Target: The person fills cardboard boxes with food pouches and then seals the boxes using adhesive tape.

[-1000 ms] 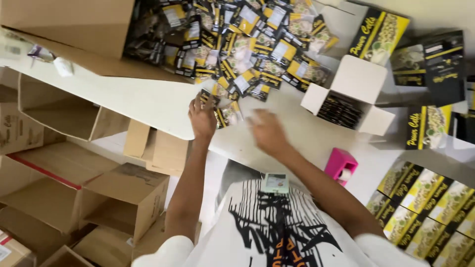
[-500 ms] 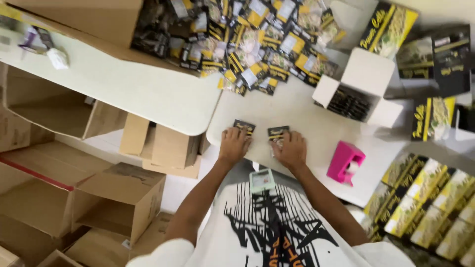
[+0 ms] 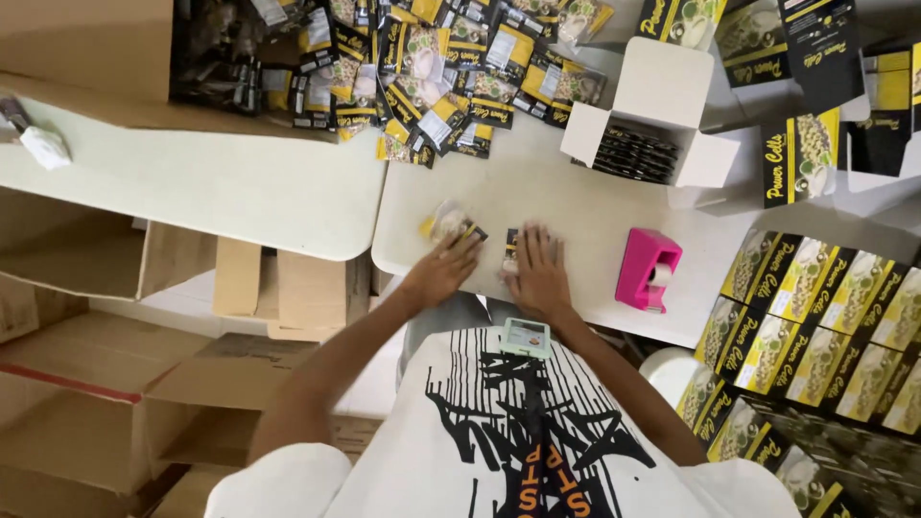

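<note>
Two hands press small packets flat near the front edge of a white table, seen from above.

The left hand [image 3: 439,273] lies open, fingers spread, on a yellow-and-black packet [image 3: 451,223] by the table's corner; the right hand [image 3: 537,273] lies open on a second packet [image 3: 511,247] just beside it. A heap of packets [image 3: 432,77] sits farther back, an open white box [image 3: 652,115] and a pink tape dispenser [image 3: 648,269] to the right. Judged risk: both packets lie near the table [image 3: 576,201] edge, so a sliding palm could push one off onto the cardboard boxes [image 3: 115,384] below.
</note>
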